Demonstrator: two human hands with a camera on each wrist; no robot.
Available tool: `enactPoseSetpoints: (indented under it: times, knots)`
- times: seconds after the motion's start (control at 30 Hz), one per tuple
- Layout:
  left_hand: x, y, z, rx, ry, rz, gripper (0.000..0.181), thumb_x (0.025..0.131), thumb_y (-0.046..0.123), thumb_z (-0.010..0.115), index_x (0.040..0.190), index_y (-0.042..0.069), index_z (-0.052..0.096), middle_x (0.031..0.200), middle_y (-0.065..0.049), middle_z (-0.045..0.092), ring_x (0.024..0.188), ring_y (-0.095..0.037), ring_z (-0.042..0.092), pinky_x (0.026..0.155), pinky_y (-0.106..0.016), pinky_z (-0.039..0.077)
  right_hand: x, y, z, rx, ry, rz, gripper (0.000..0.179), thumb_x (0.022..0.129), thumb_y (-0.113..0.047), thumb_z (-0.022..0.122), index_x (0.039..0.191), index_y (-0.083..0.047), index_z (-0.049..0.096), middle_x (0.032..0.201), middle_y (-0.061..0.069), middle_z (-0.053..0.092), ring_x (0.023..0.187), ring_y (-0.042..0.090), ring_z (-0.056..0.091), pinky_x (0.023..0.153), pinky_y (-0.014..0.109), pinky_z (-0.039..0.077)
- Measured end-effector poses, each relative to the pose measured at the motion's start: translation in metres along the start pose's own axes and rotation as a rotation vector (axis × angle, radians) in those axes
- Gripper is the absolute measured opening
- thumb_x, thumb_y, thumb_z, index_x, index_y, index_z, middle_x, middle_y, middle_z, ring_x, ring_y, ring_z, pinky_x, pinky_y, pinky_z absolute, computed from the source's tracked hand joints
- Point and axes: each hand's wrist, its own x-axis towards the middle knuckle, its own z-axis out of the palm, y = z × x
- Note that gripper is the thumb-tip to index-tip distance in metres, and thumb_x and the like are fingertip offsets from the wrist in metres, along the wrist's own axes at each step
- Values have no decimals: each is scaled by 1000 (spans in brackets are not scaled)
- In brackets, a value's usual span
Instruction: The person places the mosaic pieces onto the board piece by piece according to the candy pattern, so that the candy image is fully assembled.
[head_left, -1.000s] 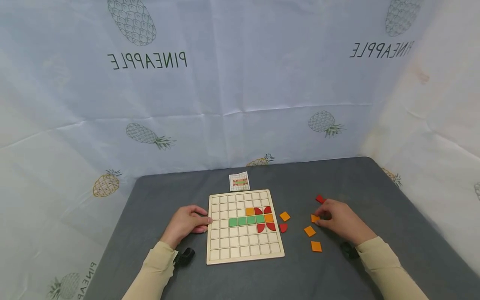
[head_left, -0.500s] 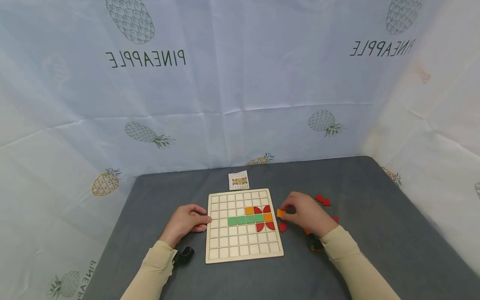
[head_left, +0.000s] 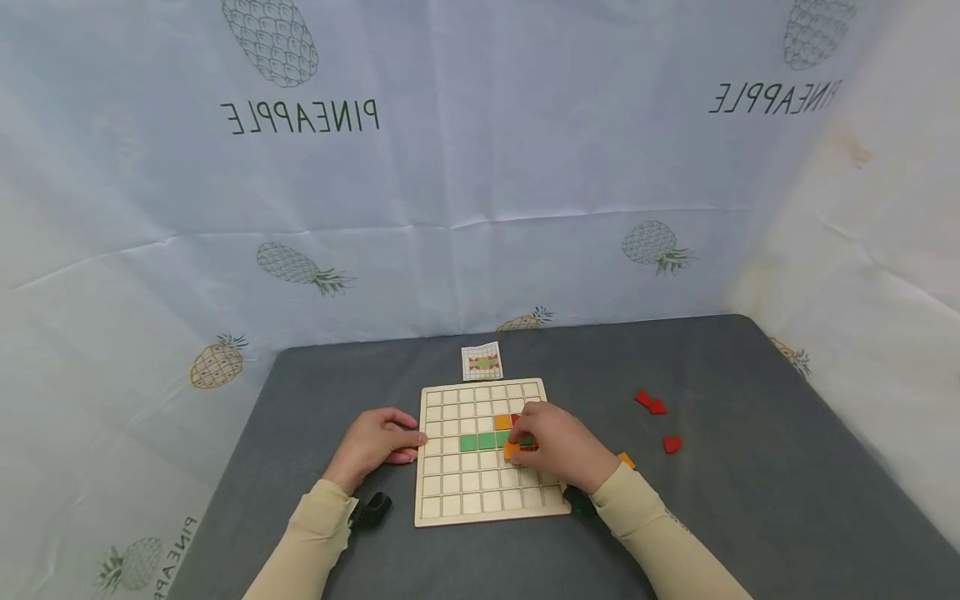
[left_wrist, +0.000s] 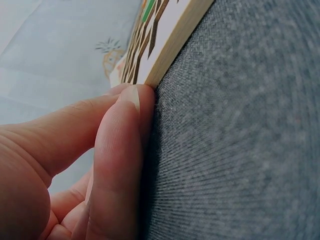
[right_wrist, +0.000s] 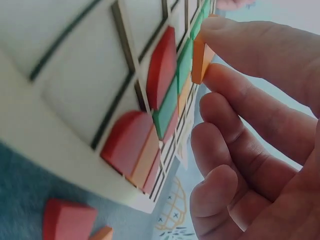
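My left hand (head_left: 378,446) pinches the left edge of a pale wooden grid board (head_left: 457,502) between thumb and finger; the left wrist view shows the thumb (left_wrist: 117,160) at a board corner or edge. Over the middle of the board, my right hand (head_left: 566,448) holds an orange square tile (head_left: 511,452) between thumb and index finger. In the right wrist view that orange tile (right_wrist: 198,60) is tilted, just above the grid. Green square tiles (head_left: 477,442) form a row on the board. Another orange tile (head_left: 502,422) lies above that row. Red rounded tiles (right_wrist: 162,67) are largely hidden by the right hand in the head view.
A small printed pattern card (head_left: 482,362) lies behind the board. Right of it are loose red tiles (head_left: 672,444), and an orange tile (head_left: 626,459) shows beside the right forearm. Pineapple-print cloth (head_left: 450,167) hangs behind the dark table (head_left: 352,367).
My right hand has moved left from the loose tiles, past the board's right edge, to over the board's middle with an orange tile. My left hand stays at the board's left edge.
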Motion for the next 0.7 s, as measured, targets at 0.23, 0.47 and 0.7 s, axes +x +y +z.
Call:
enactPoseSetpoints:
  times: [0.23, 0.47, 0.7]
  knots:
    - [1, 0, 1, 17, 9, -8, 40, 85, 18, 94, 116, 3, 74, 87, -12, 77, 70, -18, 77, 66, -32, 68, 1, -3, 7, -25, -9, -9, 14, 88, -24, 93, 97, -19, 83, 93, -9, 64, 83, 4, 55, 72, 24, 55]
    - [-1, 0, 2, 0, 6, 1, 38, 85, 17, 94, 115, 3, 75, 87, -12, 77, 69, -17, 77, 67, -33, 68, 0, -3, 10, -3, -16, -14, 14, 88, -23, 93, 97, -19, 83, 91, -9, 63, 79, 2, 51, 69, 21, 51]
    - [1, 0, 1, 4, 10, -8, 36, 86, 18, 94, 114, 4, 75, 86, -12, 76, 69, -17, 77, 67, -33, 68, 1, -2, 12, 14, -19, -38, 13, 87, -17, 93, 96, -17, 83, 89, -8, 62, 80, 3, 51, 70, 21, 51]
